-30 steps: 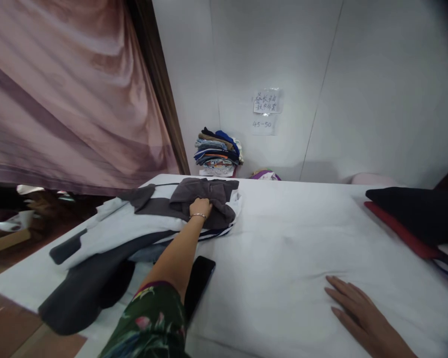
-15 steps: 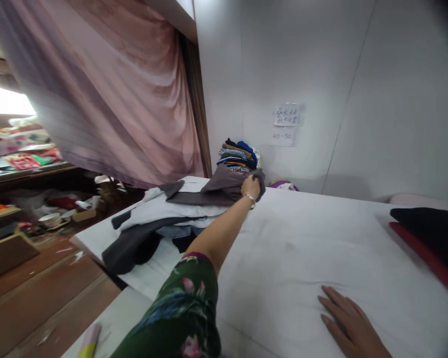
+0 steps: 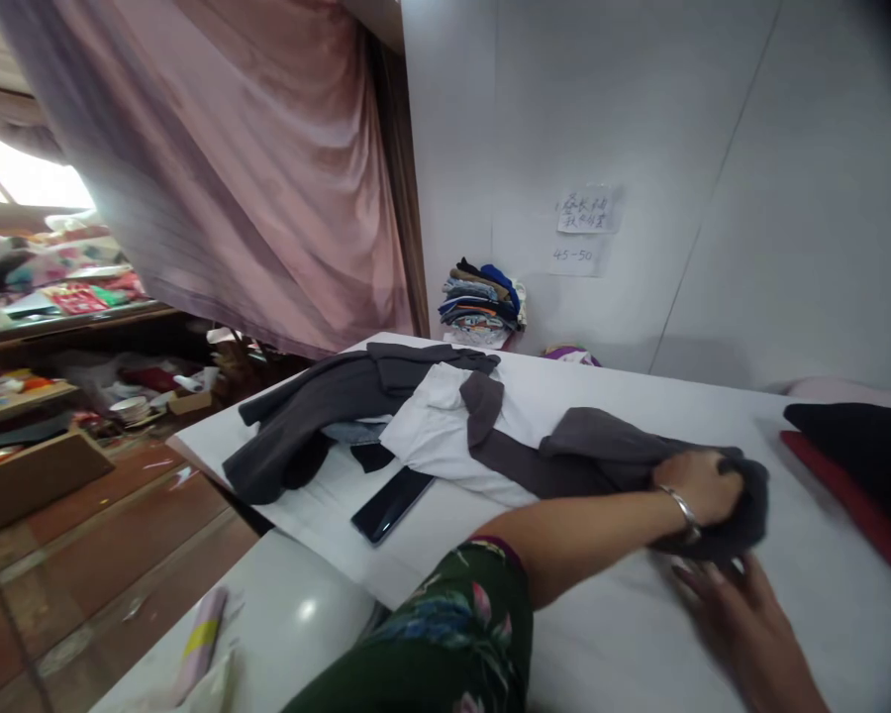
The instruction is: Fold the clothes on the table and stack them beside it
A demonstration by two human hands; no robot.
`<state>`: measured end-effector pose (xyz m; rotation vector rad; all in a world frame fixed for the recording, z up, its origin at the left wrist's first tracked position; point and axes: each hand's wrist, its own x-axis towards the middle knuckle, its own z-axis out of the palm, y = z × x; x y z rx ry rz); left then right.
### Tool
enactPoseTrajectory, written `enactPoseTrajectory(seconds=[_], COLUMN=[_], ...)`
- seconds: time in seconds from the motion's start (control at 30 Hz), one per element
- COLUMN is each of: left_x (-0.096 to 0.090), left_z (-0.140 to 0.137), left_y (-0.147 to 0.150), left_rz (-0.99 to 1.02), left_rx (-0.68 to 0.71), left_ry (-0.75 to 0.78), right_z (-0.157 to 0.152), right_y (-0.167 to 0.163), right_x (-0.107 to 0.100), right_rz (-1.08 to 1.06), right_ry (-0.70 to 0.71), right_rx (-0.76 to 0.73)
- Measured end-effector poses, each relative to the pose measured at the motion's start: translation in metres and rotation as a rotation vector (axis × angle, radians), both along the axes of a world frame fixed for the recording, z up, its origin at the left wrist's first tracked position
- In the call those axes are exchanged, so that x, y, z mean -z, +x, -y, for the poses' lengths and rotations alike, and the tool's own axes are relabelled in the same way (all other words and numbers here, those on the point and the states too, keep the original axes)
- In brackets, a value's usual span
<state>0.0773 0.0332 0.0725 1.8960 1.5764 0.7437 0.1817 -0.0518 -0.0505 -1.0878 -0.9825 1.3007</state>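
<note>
My left hand (image 3: pixel 702 487), a bracelet on its wrist, is closed on the bunched end of a grey-and-white garment (image 3: pixel 542 465) at the right of the white table (image 3: pixel 564 649). The grey part stretches left from this hand, and the white part lies toward the middle. Just below the bunched cloth is my right hand (image 3: pixel 761 619), fingers apart and slightly blurred, at the cloth's lower edge; whether it touches is unclear. Other dark grey clothing (image 3: pixel 327 396) lies loose on the table's left. Near it rests a black phone (image 3: pixel 393 503).
Folded black cloth (image 3: pixel 846 446) lies over red cloth (image 3: pixel 853 500) at the right edge. Behind the table stands a stack of folded clothes (image 3: pixel 479 302) against the wall. A pink curtain (image 3: pixel 267 178) hangs at left. A pink-and-yellow object (image 3: pixel 204 634) lies at lower left.
My left hand has pulled the grey-and-white garment rightward, away from the pile, toward my right hand. Dark grey clothing and the phone are now uncovered. My right hand has moved slightly right.
</note>
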Motion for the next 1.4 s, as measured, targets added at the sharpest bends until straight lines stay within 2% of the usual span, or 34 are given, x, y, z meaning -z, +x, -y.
enactPoseTrajectory(seconds=[0.07, 0.17, 0.27, 0.3, 0.37, 0.47, 0.53, 0.63, 0.73, 0.77, 0.83, 0.97, 1.1, 1.4], left_x=[0.015, 0.021, 0.014, 0.011, 0.007, 0.008, 0.015, 0.031, 0.045, 0.048, 0.052, 0.052, 0.052, 0.045], left_z=[0.012, 0.025, 0.033, 0.036, 0.042, 0.045, 0.038, 0.019, 0.001, -0.002, -0.007, -0.017, -0.031, -0.049], left_y=[0.029, 0.047, 0.036, 0.027, 0.000, -0.060, -0.111, -0.191, -0.252, -0.264, -0.278, -0.284, -0.290, -0.288], left_rz=[-0.004, -0.041, -0.025, 0.026, 0.167, 0.208, 0.086, -0.266, -0.642, -0.685, -0.752, -0.848, -0.884, -0.965], left_rx=[0.082, 0.206, 0.375, 0.446, 0.517, 0.453, 0.259, -0.049, -0.132, -0.137, -0.146, -0.220, -0.323, -0.252], left_ry=[-0.013, -0.079, -0.082, -0.022, 0.204, 0.436, 0.463, 0.347, 0.168, 0.137, 0.106, 0.099, -0.031, -0.068], right_z=[-0.005, -0.009, -0.009, -0.010, -0.011, -0.012, -0.012, -0.012, -0.012, -0.013, -0.013, -0.012, -0.011, -0.012], right_y=[0.011, 0.020, 0.019, 0.018, 0.015, 0.012, 0.010, 0.008, 0.007, 0.007, 0.008, 0.009, 0.007, 0.008], right_x=[-0.003, -0.006, -0.015, -0.018, -0.025, -0.031, -0.033, -0.034, -0.035, -0.035, -0.034, -0.031, -0.034, -0.033], right_rz=[-0.192, -0.292, -0.381, -0.419, -0.500, -0.570, -0.575, -0.589, -0.625, -0.630, -0.631, -0.645, -0.646, -0.634], right_ry=[-0.067, -0.114, -0.149, -0.166, -0.216, -0.247, -0.238, -0.241, -0.247, -0.244, -0.242, -0.229, -0.220, -0.205], right_rx=[0.071, 0.131, 0.166, 0.182, 0.216, 0.235, 0.252, 0.270, 0.283, 0.288, 0.293, 0.283, 0.314, 0.304])
